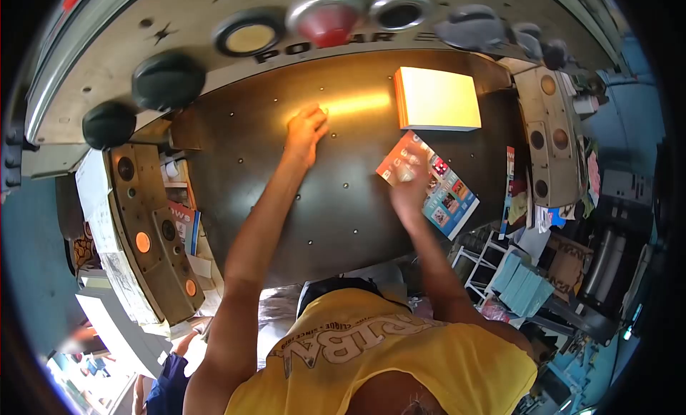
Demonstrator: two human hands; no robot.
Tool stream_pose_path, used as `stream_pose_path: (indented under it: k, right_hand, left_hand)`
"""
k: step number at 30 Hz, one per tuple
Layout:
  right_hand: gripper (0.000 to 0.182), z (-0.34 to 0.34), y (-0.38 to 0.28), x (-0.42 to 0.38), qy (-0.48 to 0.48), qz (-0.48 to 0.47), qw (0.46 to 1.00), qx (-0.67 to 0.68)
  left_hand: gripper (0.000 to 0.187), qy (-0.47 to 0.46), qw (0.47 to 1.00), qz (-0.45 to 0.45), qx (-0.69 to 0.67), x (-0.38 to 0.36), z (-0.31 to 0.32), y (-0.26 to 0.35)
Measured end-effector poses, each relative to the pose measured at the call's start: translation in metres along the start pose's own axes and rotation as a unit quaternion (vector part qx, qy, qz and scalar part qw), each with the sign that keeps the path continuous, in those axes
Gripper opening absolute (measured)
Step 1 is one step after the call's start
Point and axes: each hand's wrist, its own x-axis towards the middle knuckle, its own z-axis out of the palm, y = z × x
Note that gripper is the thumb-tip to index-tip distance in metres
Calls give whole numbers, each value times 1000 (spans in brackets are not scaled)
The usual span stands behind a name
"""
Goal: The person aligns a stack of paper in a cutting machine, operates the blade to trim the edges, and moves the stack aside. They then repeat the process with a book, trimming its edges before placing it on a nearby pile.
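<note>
My left hand (309, 135) rests on the dark metal machine table (307, 208), its fingers curled closed, and nothing shows in them. Nearer the table's right side, my right hand (411, 179) is smeared by motion over a printed booklet (451, 197) with a red and blue cover of small pictures. Its fingers are too blurred to show whether they grip the booklet, which lies at a slant. Just beyond it sits a thick block of white paper (441, 100), its left side lit orange.
A machine front panel (421, 40) with knobs and a red button (329, 25) spans the far side. Control boxes stand at the left (146, 233) and right (550, 136). Teal stacks (522, 283) sit at lower right. Another person's sleeve (168, 383) shows at lower left.
</note>
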Motion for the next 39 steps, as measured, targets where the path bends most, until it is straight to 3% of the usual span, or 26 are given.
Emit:
stream_pose_path:
  k: [1, 2, 4, 9, 10, 13, 16, 19, 26, 33, 39]
  right_hand:
    - [47, -43, 37, 22, 64, -159, 974, -146]
    - [51, -75, 40, 36, 119, -42, 988, -87]
    - [60, -128, 50, 76, 178, -13, 963, -201]
    - [61, -171, 84, 146, -19, 117, 993, -1]
    - [60, -170, 86, 153, -71, 130, 988, 34]
    - [53, -164, 94, 163, -67, 159, 985, -8]
    - [54, -149, 86, 161, -89, 137, 984, 68]
    - [59, -127, 90, 169, -125, 87, 987, 53]
    - [73, -65, 82, 193, -228, 4, 974, 9]
    - [76, -13, 76, 197, -237, -69, 967, -57]
    - [66, 0, 72, 184, -232, -92, 965, -81]
  left_hand:
    - [71, -24, 1000, -15, 3, -5, 13, -7]
    - [74, -45, 999, -29, 6, -8, 26, -15]
    - [65, -49, 998, -34, 28, -2, 52, -34]
    - [69, -76, 988, -14, 136, 2, 123, -55]
    - [72, -75, 985, -24, 152, 3, 131, -55]
    - [69, -114, 982, -28, 151, -1, 148, -51]
    - [61, -67, 982, -10, 179, -2, 149, -48]
    - [52, -23, 980, 71, 183, 11, 133, -49]
    - [65, 58, 963, 145, 220, 45, 70, -23]
    - [71, 106, 962, 159, 193, 38, 31, -3]
    - [70, 83, 972, 157, 151, 16, 16, -11]
